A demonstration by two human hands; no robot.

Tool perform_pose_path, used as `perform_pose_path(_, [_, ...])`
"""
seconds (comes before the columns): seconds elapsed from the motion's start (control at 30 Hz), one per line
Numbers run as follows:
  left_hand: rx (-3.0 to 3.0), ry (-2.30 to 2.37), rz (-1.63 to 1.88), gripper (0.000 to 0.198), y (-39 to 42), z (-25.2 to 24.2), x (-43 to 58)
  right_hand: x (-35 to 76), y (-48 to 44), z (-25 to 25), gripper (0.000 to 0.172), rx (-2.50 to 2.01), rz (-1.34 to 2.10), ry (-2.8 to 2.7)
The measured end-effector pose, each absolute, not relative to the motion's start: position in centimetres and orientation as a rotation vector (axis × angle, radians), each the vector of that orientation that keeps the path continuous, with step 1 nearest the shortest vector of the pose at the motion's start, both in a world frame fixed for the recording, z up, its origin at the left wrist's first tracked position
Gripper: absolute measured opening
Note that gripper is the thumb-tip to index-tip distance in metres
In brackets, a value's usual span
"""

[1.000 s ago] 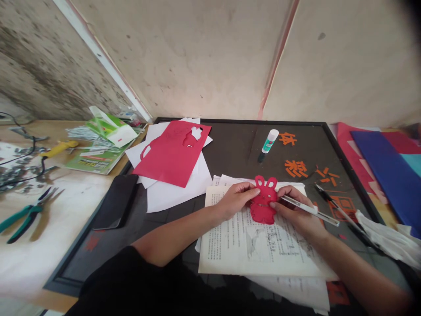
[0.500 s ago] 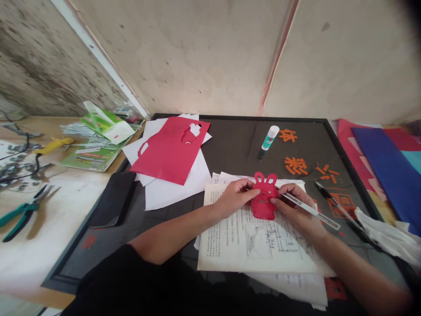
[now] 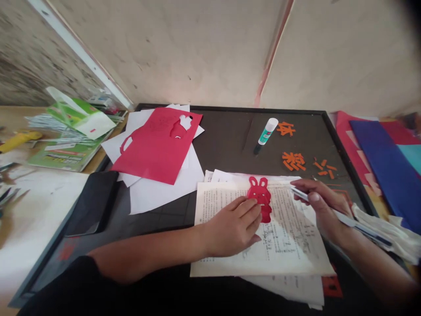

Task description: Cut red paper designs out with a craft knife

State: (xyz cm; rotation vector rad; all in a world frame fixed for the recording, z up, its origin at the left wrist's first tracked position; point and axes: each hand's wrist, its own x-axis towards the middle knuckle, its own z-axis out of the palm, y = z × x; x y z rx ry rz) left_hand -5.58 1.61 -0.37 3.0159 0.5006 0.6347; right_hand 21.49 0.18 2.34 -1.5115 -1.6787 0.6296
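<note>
We wear black: on the near left, our short sleeve [image 3: 70,281] is matte cloth, cut loose, with a rounded hem [image 3: 94,269]. Beyond it our left forearm [image 3: 148,252] is bare, as are our right forearm [image 3: 378,265], left hand [image 3: 233,226] and right hand [image 3: 329,215].

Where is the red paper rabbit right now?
In the head view, just right of centre, the red paper rabbit lies on the printed pages, partly covered by the left hand, below the glue stick.
</note>
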Motion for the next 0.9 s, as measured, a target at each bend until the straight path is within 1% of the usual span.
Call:
perform_pose_path(0.13, [2.955, 0.56, 0.574, 0.046, 1.4, -1.3, -5.6, 19.8, 0.1, 1.8, 0.019, -1.512, 0.823, -1.636])
perform_pose_path(0.3, [2.863, 0.571, 0.502, 0.048, 1.7, -1.1, -5.8, 18.2, 1.1, 1.3, 0.016, -1.446, 0.8, -1.71])
perform_pose_path(0.43, [2.846, 0.546, 0.456, 0.05, 1.8, -1.1, -5.8, 18.2, 1.8, 0.9, 0.016, -1.367, 0.87, -1.764])
perform_pose_path(0.67, [2.889, 0.572, 0.481, 0.045, 1.8, -0.9, -5.7, 18.7, 1.7, 0.4, 0.017, -1.401, 0.925, -1.788])
perform_pose_path(0.9, [2.879, 0.564, 0.526, 0.045, 1.8, -0.8, -5.7, 18.8, 1.6, 0.4, 0.016, -1.43, 0.934, -1.803])
